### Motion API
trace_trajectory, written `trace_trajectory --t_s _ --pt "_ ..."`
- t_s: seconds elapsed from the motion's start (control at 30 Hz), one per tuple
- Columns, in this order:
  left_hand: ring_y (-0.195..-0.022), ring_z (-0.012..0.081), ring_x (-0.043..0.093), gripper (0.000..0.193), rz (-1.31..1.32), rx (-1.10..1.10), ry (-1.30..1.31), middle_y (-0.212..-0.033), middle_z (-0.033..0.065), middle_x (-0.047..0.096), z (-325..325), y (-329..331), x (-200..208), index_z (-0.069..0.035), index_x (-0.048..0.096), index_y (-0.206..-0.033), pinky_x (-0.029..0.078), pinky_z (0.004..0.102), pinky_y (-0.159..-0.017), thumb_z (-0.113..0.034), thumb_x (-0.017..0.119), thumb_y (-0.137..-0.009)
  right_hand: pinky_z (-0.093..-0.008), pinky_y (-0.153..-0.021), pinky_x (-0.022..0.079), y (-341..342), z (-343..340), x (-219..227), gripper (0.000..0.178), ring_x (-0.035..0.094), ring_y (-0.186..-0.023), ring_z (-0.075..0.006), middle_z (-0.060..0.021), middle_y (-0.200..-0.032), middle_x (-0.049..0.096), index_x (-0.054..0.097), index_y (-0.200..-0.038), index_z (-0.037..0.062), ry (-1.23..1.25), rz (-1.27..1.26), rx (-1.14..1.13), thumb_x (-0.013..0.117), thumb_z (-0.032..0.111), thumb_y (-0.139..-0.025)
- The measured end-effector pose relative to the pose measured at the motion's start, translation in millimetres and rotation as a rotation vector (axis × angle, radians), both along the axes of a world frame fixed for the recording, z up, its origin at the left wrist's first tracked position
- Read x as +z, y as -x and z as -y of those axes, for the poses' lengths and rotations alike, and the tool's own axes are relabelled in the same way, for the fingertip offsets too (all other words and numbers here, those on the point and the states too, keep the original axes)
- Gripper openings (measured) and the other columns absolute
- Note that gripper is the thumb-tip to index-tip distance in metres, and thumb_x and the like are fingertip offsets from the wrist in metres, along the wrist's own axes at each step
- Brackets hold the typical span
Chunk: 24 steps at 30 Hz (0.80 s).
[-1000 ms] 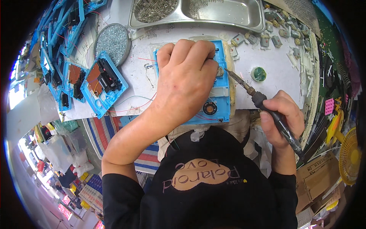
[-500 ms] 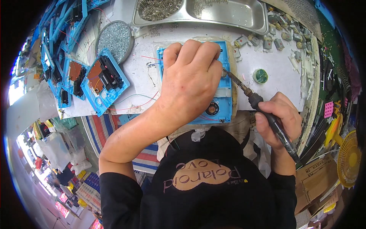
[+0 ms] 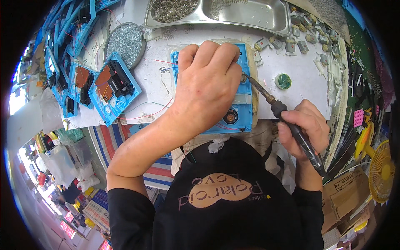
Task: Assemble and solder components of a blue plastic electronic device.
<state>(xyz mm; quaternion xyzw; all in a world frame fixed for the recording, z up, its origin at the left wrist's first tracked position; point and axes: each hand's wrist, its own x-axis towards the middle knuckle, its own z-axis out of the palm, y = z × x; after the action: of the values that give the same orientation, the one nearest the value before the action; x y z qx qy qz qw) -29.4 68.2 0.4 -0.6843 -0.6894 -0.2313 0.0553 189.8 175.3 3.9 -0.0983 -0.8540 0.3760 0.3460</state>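
Note:
A blue plastic casing [image 3: 246,106] with a small round speaker [image 3: 230,117] lies in front of me on the worktable. Over its upper part arches my left hand [image 3: 207,77], fingers bent downward; the fingertips, and whatever they may pinch, are hidden beneath the hand. My right hand [image 3: 306,129] is wrapped around the dark handle of a soldering iron [image 3: 278,109]. The iron slants up and left, its tip at a small metal part by the casing's right edge, close to my left fingers. Thin red wires stick out left of the casing.
Several blue casings with circuit boards [image 3: 114,89] are piled on the left beside a round dish of small metal pieces [image 3: 125,43]. A steel tray [image 3: 250,18] of springs stands at the back. Right are a small green-filled pot [image 3: 283,81], scattered small motors [image 3: 303,46] and a yellow fan [image 3: 381,171].
Both hands hold nearly the same pose. The whole view has shifted very slightly, and the soldering iron's tip stays by the casing's right edge.

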Motion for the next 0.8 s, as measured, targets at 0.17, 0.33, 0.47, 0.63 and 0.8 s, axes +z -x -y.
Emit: trace_trajectory --t_s 0.17,0.33,0.47,0.63,0.8 --pt "-0.098 0.0253 0.056 0.016 0.018 -0.002 0.001 -0.105 0.0032 0.059 1.7 0.6 -1.7 -0.010 0.067 -0.087 0.038 0.0427 -0.090 -0.007 0.075 -0.074 -0.0298 -0.049 0.038 0.8 0.5 -0.4 0.026 0.051 -0.053 -0.0198 -0.0056 -0.063 0.056 0.068 -0.101 0.0006 -0.014 0.017 -0.007 0.078 -0.001 -0.076" --pt "-0.096 0.0218 0.054 0.008 -0.054 -0.013 -0.080 -0.103 0.0031 0.059 -0.8 1.6 -8.5 -0.008 0.063 -0.076 0.038 0.0405 -0.090 -0.014 0.063 -0.070 -0.0303 -0.050 0.039 -4.2 -2.1 7.1 0.027 0.052 -0.054 -0.0198 -0.0065 -0.065 0.060 0.068 -0.102 0.0002 0.007 0.038 -0.009 0.077 -0.001 -0.077" --pt "-0.096 0.0218 0.054 0.008 -0.060 -0.013 -0.085 -0.104 0.0031 0.059 -0.6 1.6 -9.1 -0.008 0.063 -0.076 0.038 0.0405 -0.090 -0.014 0.063 -0.070 -0.0300 -0.052 0.040 -10.0 -3.6 9.1 0.029 0.053 -0.056 -0.0192 -0.0079 -0.068 0.062 0.067 -0.105 -0.0004 0.024 0.054 -0.027 0.078 -0.001 -0.077" --pt "-0.099 0.0251 0.056 0.015 0.006 -0.003 0.009 -0.106 0.0036 0.059 2.4 0.8 -1.5 -0.010 0.067 -0.088 0.037 0.0425 -0.091 -0.008 0.075 -0.076 -0.0291 -0.054 0.041 -14.1 -4.9 7.1 0.030 0.054 -0.059 -0.0185 -0.0077 -0.071 0.063 0.067 -0.106 -0.0009 0.042 0.025 -0.064 0.078 -0.001 -0.078" --pt "-0.098 0.0256 0.056 0.015 0.016 -0.009 0.012 -0.106 0.0041 0.059 2.4 1.6 -1.6 -0.010 0.068 -0.089 0.038 0.0427 -0.091 -0.008 0.075 -0.075 -0.0289 -0.054 0.041 -19.3 -6.0 6.2 0.029 0.053 -0.059 -0.0183 -0.0079 -0.073 0.064 0.067 -0.106 -0.0014 0.054 0.029 -0.076 0.077 -0.001 -0.079"
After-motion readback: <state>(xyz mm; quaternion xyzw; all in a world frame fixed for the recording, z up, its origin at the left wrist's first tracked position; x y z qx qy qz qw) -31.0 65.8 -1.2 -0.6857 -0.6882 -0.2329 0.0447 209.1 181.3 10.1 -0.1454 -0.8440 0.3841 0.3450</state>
